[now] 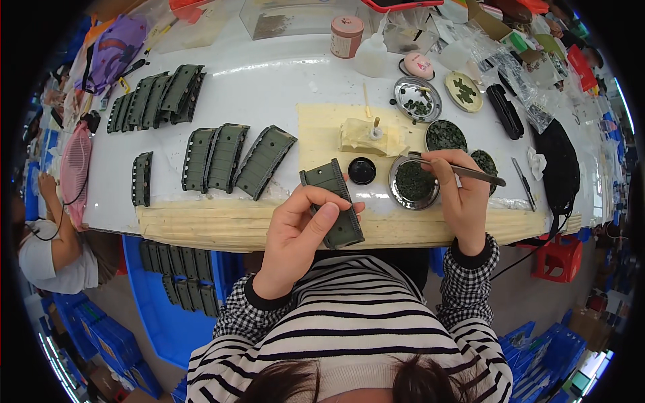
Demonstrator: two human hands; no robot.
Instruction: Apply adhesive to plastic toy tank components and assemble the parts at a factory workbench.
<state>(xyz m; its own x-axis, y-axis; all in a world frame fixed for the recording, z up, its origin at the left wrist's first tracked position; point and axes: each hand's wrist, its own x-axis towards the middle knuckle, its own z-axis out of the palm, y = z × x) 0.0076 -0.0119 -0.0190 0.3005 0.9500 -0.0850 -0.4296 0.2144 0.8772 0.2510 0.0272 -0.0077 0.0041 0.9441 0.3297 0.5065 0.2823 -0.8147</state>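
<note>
My left hand (299, 225) grips a dark green curved plastic part (340, 221), holding it tilted above the table's front edge. In my right hand (462, 195) is a pair of metal tweezers (474, 174), pinched between thumb and fingers. Their tips reach over a round metal dish (393, 195) full of small dark green pieces (414, 181). Whether the tips hold a piece is too small to tell. Between the hands stands a small round black container (362, 170). Behind it, a tape-wrapped block (359, 136) carries a bottle with a thin upright nozzle.
More green curved parts lie in rows on the left (218, 158) and far left (161, 97). Other dishes of small pieces (446, 136) stand behind my right hand. A black case (505, 111) and a pen-like tool (524, 185) lie right. A blue bin (158, 316) holds similar parts below.
</note>
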